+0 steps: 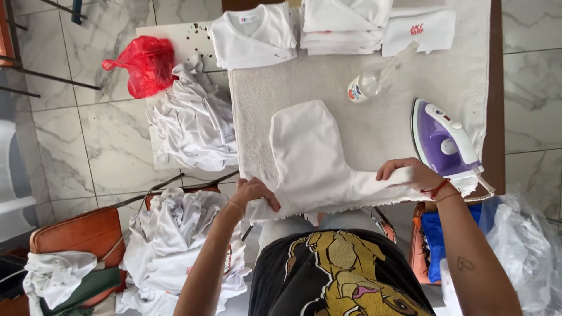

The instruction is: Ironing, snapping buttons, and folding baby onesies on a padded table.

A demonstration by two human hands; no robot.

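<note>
A small white garment [310, 158] lies spread on a towel-covered table [357, 93]. My left hand [256, 192] grips its near left corner at the table's edge. My right hand [410, 174] pinches the garment's near right part, just in front of a purple and white iron [443, 142] that rests flat on the towel.
A clear spray bottle [374, 82] lies behind the garment. Folded white garments [328, 26] are stacked at the far edge. Heaps of white clothes sit left on a stool [196, 120] and on a chair [175, 240]. A red plastic bag [143, 64] lies beyond, and clear plastic [521, 246] at right.
</note>
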